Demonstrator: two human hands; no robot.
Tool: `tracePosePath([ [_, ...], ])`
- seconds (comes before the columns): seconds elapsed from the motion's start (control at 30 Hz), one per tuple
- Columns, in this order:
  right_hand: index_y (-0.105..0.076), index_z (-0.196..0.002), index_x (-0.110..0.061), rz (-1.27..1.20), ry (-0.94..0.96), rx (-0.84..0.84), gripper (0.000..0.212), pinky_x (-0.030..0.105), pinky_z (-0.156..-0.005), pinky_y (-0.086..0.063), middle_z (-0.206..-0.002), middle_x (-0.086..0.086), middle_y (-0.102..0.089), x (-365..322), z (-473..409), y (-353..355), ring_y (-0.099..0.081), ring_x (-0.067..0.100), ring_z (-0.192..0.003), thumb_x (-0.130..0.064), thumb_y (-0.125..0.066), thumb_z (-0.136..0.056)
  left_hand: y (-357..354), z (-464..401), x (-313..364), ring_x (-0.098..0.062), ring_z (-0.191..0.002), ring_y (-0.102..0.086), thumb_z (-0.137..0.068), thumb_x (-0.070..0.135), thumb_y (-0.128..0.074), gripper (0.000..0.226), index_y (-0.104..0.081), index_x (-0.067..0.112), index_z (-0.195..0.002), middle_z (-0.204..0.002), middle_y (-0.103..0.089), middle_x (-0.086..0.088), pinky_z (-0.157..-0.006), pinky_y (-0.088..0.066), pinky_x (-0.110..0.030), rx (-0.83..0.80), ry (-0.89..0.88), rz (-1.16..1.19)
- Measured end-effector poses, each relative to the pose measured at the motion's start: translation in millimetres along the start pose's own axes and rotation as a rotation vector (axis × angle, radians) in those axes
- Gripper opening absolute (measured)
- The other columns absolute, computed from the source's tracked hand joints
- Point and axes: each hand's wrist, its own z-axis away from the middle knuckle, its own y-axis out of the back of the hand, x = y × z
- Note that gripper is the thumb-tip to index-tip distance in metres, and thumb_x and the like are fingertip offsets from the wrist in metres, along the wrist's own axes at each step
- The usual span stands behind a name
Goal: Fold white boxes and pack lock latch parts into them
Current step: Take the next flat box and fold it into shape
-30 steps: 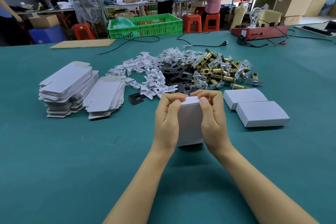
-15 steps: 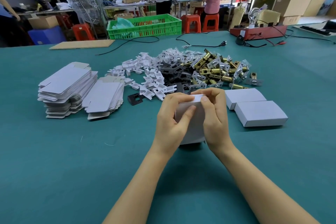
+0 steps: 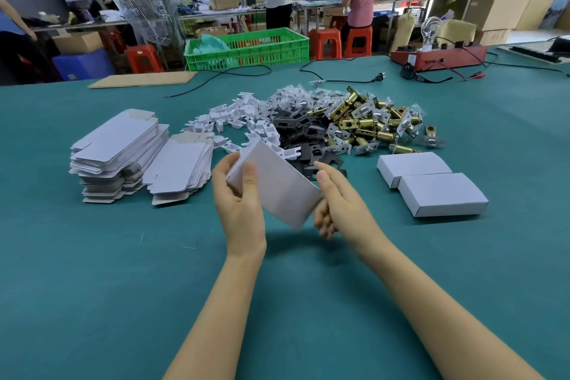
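Both hands hold one folded white cardboard box (image 3: 274, 187) tilted above the teal felt-covered desk (image 3: 92, 287): the left hand (image 3: 239, 200) has its grip pinched on the box's upper left end, thumb on the front face, and the right hand (image 3: 339, 203) curls its fingers under the lower right end. Behind lies a mixed pile of brass latches, black plates and white plastic pieces (image 3: 327, 129). Left sit two stacks of flat white box blanks (image 3: 135, 154); right, two closed white boxes (image 3: 431, 183).
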Motion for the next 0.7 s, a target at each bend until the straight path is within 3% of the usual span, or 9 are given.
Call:
tracePosePath([
  [0.1, -0.051, -0.113, -0.049, -0.142, -0.115, -0.115, 0.028, 0.025, -0.047, -0.048, -0.060, 0.006, -0.062, -3.5, -1.0, -4.3, -0.057, 0.019, -0.048, -0.057, -0.028, -0.098, -3.6, 8.5, -1.8, -0.011, -0.082, -0.050, -0.095, 0.039, -0.050, 0.019, -0.058, 0.038, -0.112, -0.109, -0.058, 0.000, -0.077, -0.040, -0.023, -0.131, -0.106, -0.132],
  [0.23, -0.057, -0.100, -0.025, -0.382, -0.185, -0.082, 0.048, 0.030, -0.054, -0.053, -0.073, 0.011, -0.064, -5.0, -6.3, 4.1, -0.061, 0.023, -0.055, -0.063, -0.028, -0.096, -6.9, 15.6, -1.2, -0.006, -0.111, -0.053, -0.098, 0.022, -0.052, 0.025, -0.052, 0.037, -0.118, -0.117, -0.054, 0.012, -0.095, -0.039, -0.017, -0.294, -0.301, -0.262],
  [0.33, -0.054, -0.112, -0.016, -0.485, -0.216, -0.102, 0.057, 0.035, -0.061, -0.055, -0.090, 0.019, -0.062, -4.0, -9.3, 10.5, -0.063, 0.026, -0.064, -0.065, -0.037, -0.091, -10.4, 22.3, -2.7, -0.008, -0.115, -0.052, -0.093, 0.009, -0.057, 0.030, -0.056, 0.025, -0.118, -0.117, -0.054, 0.007, -0.100, -0.038, -0.020, -0.436, -0.383, -0.271],
  [0.43, -0.054, -0.123, -0.008, -0.592, -0.257, -0.138, 0.064, 0.034, -0.064, -0.056, -0.092, 0.015, -0.065, -3.5, -10.1, 15.3, -0.064, 0.025, -0.073, -0.059, -0.053, -0.084, -13.7, 29.0, -9.5, -0.011, -0.112, -0.056, -0.086, -0.001, -0.063, 0.024, -0.064, 0.003, -0.110, -0.112, -0.059, 0.000, -0.102, -0.042, -0.029, -0.579, -0.510, -0.325],
  [0.5, -0.055, -0.124, 0.000, -0.564, -0.229, -0.105, 0.056, 0.034, -0.065, -0.053, -0.095, 0.015, -0.063, -1.0, -12.1, 19.5, -0.062, 0.025, -0.076, -0.042, -0.058, -0.088, -14.2, 31.6, -14.6, -0.015, -0.109, -0.058, -0.084, -0.005, -0.064, 0.021, -0.066, -0.001, -0.104, -0.105, -0.065, -0.002, -0.106, -0.042, -0.042, -0.628, -0.579, -0.374],
  [0.53, -0.053, -0.124, 0.002, -0.521, -0.211, -0.067, 0.050, 0.037, -0.069, -0.050, -0.098, 0.017, -0.061, 1.1, -13.3, 21.5, -0.060, 0.027, -0.080, -0.034, -0.058, -0.090, -13.7, 31.9, -17.3, -0.014, -0.107, -0.058, -0.083, -0.007, -0.064, 0.019, -0.067, -0.001, -0.101, -0.101, -0.067, -0.003, -0.109, -0.040, -0.042, -0.639, -0.595, -0.396],
  [0.6, -0.052, -0.117, -0.002, -0.426, -0.192, 0.014, 0.035, 0.037, -0.068, -0.049, -0.099, 0.014, -0.062, 4.8, -15.9, 23.4, -0.060, 0.024, -0.080, -0.026, -0.058, -0.093, -13.1, 33.3, -20.8, -0.014, -0.104, -0.058, -0.083, -0.007, -0.064, 0.019, -0.068, -0.002, -0.100, -0.098, -0.069, -0.005, -0.106, -0.042, -0.036, -0.624, -0.577, -0.427],
  [0.7, -0.054, -0.118, -0.010, -0.369, -0.153, 0.008, 0.025, 0.033, -0.068, -0.053, -0.105, 0.008, -0.067, 9.4, -18.4, 20.4, -0.065, 0.019, -0.084, -0.018, -0.056, -0.095, -12.6, 30.9, -25.1, -0.018, -0.112, -0.051, -0.083, 0.005, -0.066, 0.034, -0.063, -0.003, -0.116, -0.116, -0.061, -0.010, -0.105, -0.037, -0.023, -0.495, -0.523, -0.577],
])
